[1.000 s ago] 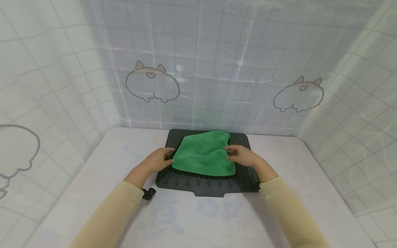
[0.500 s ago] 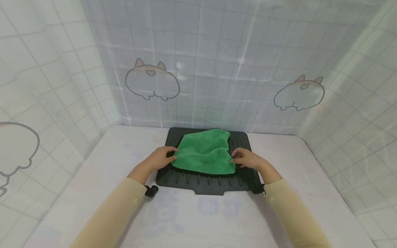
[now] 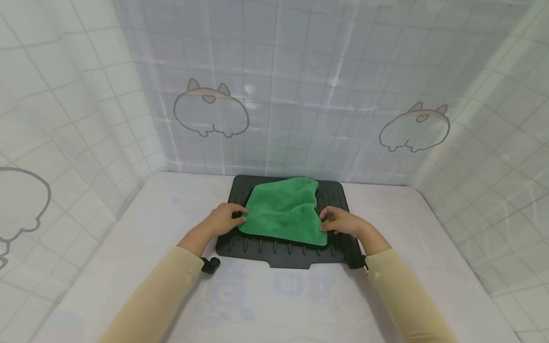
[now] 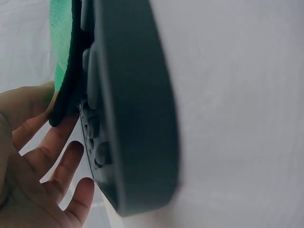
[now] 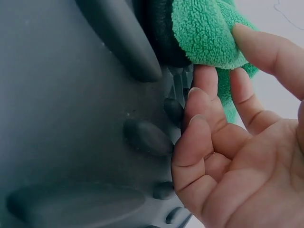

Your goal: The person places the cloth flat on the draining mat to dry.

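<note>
A green towel (image 3: 279,209) with a dark underside lies wrinkled over a black ridged drainboard (image 3: 289,259). At the towel's left edge, my left hand (image 3: 219,219) pinches it, thumb on the green side. In the left wrist view the fingers (image 4: 52,147) reach under the dark underside, beside the board's thick rim. My right hand (image 3: 343,223) pinches the towel's right edge near its front corner. The right wrist view has the thumb (image 5: 270,50) on the green pile and the index finger under it, with the other fingers curled beside the board's ridges.
The board stands on a white patterned tablecloth (image 3: 257,305), close to the back wall. Grid-patterned curtains (image 3: 300,95) with cartoon animals rise behind and at both sides. Black wrist devices (image 3: 210,265) show at the sleeves.
My right hand has shifted right and nearer along the towel's edge, and the front right corner has moved slightly nearer. My left hand has moved slightly right, onto the towel's edge.
</note>
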Action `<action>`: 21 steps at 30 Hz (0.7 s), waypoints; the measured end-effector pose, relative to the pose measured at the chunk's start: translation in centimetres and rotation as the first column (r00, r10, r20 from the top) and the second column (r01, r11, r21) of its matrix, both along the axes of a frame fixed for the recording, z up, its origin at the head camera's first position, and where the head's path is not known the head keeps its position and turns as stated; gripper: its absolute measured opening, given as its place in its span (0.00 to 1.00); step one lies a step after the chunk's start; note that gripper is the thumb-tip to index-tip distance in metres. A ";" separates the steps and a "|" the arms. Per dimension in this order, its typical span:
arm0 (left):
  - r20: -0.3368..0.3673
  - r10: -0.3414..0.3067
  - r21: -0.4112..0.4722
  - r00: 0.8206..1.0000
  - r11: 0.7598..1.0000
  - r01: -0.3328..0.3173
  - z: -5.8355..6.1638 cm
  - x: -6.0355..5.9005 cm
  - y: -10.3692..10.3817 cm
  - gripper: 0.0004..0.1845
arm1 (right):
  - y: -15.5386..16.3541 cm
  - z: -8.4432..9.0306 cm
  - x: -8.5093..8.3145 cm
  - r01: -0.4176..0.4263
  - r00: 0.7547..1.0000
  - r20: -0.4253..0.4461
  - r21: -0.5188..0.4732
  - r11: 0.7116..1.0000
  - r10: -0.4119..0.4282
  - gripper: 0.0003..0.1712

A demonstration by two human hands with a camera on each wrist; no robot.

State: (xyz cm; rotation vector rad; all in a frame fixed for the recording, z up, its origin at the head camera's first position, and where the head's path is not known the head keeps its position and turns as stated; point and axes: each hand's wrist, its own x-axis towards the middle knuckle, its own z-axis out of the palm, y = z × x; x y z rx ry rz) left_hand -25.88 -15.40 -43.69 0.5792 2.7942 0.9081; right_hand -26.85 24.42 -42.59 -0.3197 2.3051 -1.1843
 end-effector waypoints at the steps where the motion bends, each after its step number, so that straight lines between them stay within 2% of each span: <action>1: 0.005 -0.001 0.006 1.000 1.000 0.001 0.0 0.0 0.0 0.17 | 0.0 0.0 0.1 -0.007 1.000 -0.003 -0.005 1.000 0.007 0.18; 7: 0.049 -0.009 0.010 0.999 1.000 0.009 -0.3 0.2 0.0 0.17 | 0.2 -0.1 1.0 -0.044 0.998 -0.044 -0.002 0.999 0.044 0.18; 10: 0.061 -0.021 0.019 0.998 1.000 0.020 -0.2 0.4 -0.1 0.16 | 0.2 -0.3 1.6 -0.081 0.990 -0.113 0.043 0.996 0.086 0.18; 14: 0.045 -0.013 0.023 0.999 1.000 0.012 -0.1 0.7 -0.3 0.16 | 0.2 -0.4 2.1 -0.119 0.965 -0.227 0.075 0.990 0.133 0.15; 18: 0.040 -0.002 0.007 0.999 1.000 0.002 0.0 1.4 0.0 0.15 | 1.0 0.4 2.8 -0.058 0.950 -0.302 0.087 0.994 0.082 0.10; 21: 0.067 -0.037 0.010 0.997 0.999 0.037 0.3 2.1 0.2 0.14 | 1.7 1.1 3.4 0.007 0.948 -0.318 0.112 0.994 0.029 0.10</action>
